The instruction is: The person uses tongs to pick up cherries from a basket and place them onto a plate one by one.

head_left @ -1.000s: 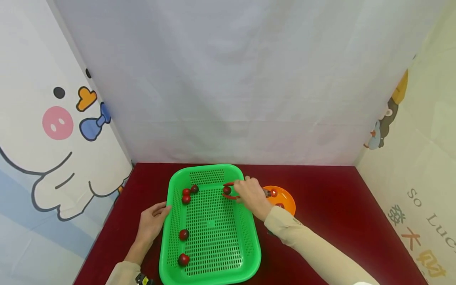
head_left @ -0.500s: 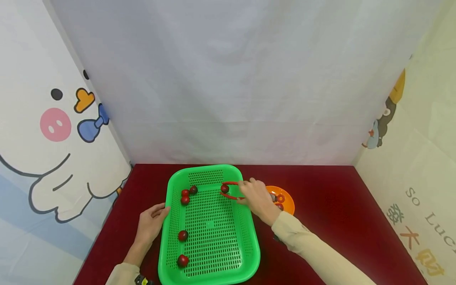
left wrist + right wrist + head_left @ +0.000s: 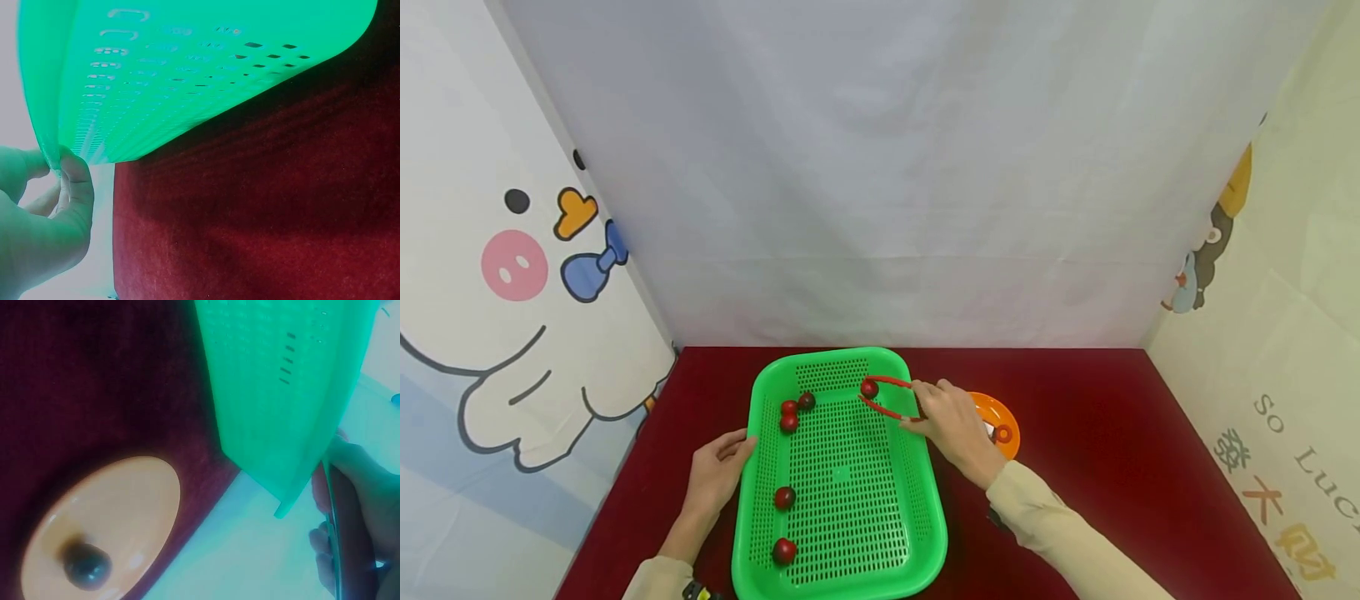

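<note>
Head view: tongs (image 3: 891, 398) point far-left, gripping fruit (image 3: 869, 387).

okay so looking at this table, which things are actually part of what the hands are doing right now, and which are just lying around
In use:
right hand gripping red tongs that pinch a red fruit
left hand holding the green basket rim
orange plate

Lying about:
five loose fruits in the basket
cartoon wall panels
</note>
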